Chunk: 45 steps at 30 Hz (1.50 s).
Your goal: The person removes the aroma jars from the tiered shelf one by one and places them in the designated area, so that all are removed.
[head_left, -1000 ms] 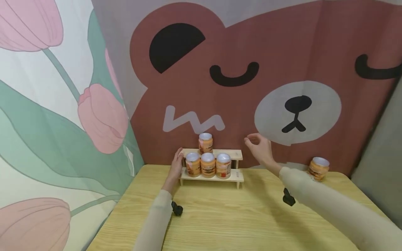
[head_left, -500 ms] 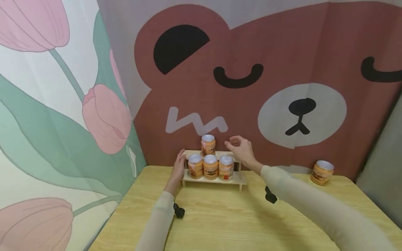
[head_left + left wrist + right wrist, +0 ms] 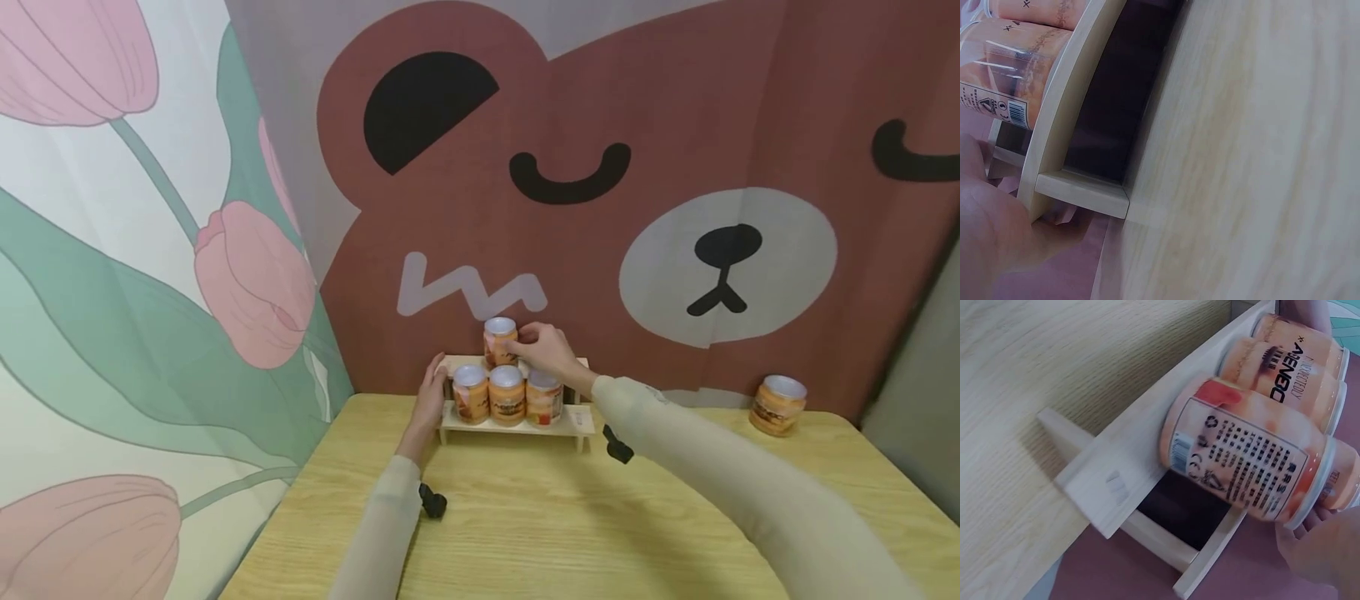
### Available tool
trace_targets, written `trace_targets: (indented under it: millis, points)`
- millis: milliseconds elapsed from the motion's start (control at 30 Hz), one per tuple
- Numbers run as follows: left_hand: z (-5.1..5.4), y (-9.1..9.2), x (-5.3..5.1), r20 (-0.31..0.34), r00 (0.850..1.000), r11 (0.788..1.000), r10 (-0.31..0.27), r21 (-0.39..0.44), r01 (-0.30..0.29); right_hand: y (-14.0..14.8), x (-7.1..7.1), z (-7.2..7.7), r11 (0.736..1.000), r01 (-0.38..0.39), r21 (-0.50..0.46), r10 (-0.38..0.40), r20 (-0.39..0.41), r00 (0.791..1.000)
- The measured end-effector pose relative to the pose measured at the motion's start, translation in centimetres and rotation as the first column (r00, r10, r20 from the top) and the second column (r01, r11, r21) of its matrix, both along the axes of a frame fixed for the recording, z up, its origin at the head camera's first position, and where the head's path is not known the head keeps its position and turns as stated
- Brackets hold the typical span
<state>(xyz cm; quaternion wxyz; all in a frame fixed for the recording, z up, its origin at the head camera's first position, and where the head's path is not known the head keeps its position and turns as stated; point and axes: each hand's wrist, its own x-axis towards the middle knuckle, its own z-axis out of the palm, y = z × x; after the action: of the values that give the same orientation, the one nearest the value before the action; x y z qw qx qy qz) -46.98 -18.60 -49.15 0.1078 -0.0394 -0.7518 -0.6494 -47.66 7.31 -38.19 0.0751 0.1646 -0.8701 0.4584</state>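
A small two-step wooden rack [image 3: 480, 427] stands at the table's back. Three orange cans fill part of its lower step: left [image 3: 471, 395], middle [image 3: 507, 397] and right [image 3: 543, 400]. On the upper step a single orange can [image 3: 498, 340] stands upright, its right side pinched by my right hand [image 3: 551, 352]. In the right wrist view that hand [image 3: 1329, 547] is partly hidden behind the lower right can [image 3: 1241, 450]. My left hand [image 3: 430, 402] grips the rack's left end; the left wrist view shows the hand [image 3: 997, 231] curled round the rack's side [image 3: 1082, 192].
Another orange can [image 3: 778, 406] stands alone at the table's back right. Behind the wooden table [image 3: 510, 517] hangs a curtain with a bear print [image 3: 570, 250]. To the left is a cloth with pink tulips [image 3: 255, 283].
My right hand has moved left, from beside the rack to the upper can, and now pinches it. My left hand has stayed at the rack's left end. The view has shifted slightly.
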Motion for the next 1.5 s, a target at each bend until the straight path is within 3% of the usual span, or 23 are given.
trace_targets:
  millis: [167,333,967,1033,1233,1300,1500]
  points:
    - [0.0,0.1,0.0,-0.001,1.000,1.000,0.000,0.000,0.000,-1.0,-0.3,0.1,0.999,-0.008,0.050,0.006,0.047,0.999]
    - [-0.1,0.1,-0.3,-0.009,1.000,1.000,0.009,0.018,-0.009,-1.7,-0.4,-0.2,0.999,-0.017,0.027,0.015,0.078,0.997]
    - [-0.1,0.3,-0.2,0.012,1.000,0.999,0.010,0.041,-0.010,-2.7,-0.4,-0.5,0.998,0.055,0.010,-0.055,0.034,0.998]
    - [0.3,0.3,0.3,0.012,1.000,0.999,0.000,0.038,-0.001,-2.8,-0.4,-0.6,0.998,0.056,-0.010,-0.056,0.048,0.997]
    - [-0.1,0.5,0.7,0.018,1.000,1.000,-0.006,0.019,0.006,-2.8,-0.1,-1.2,0.998,0.050,-0.033,-0.048,0.057,0.997]
    - [-0.6,0.4,0.2,0.010,1.000,1.000,0.001,0.027,-0.001,-2.9,0.0,-1.0,0.999,0.043,-0.032,-0.041,0.047,0.998]
    - [-0.1,0.1,-0.2,-0.001,1.000,0.999,0.002,0.039,-0.002,-2.9,0.2,0.3,0.999,0.017,-0.038,-0.016,0.019,1.000]
